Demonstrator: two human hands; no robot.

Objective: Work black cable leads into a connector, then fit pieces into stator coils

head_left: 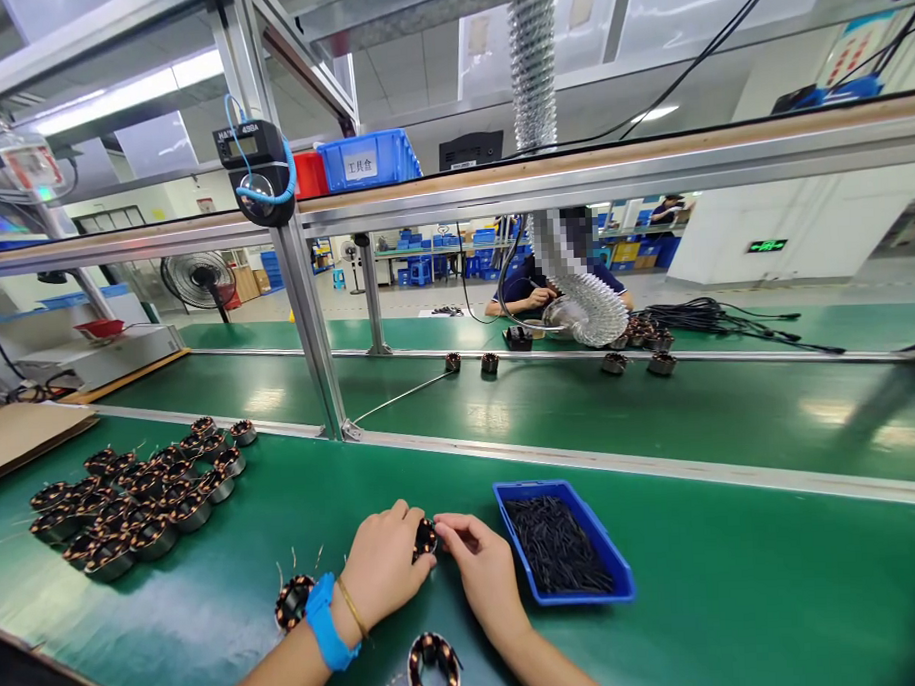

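My left hand (386, 563), with a blue wrist strap, is closed around a small motor stator (425, 539) with copper windings, mostly hidden by the fingers. At its right side, my right hand (480, 562) pinches with thumb and forefinger; whatever lies between the fingertips is too small to make out. A second stator (293, 601) with wire ends sticking up lies left of my left wrist. Another stator (434, 670) rests at the bottom, between my forearms. Just right of my right hand sits a blue tray (622, 583) full of short black tubes (559, 545).
Many stators (144, 504) are grouped on the green table at left, near cardboard (26, 438). A metal post (306, 288) rises behind. Beyond a rail runs a green belt (399, 395) carrying several stators. Opposite, a person (538, 290) works behind a flexible duct (587, 298).
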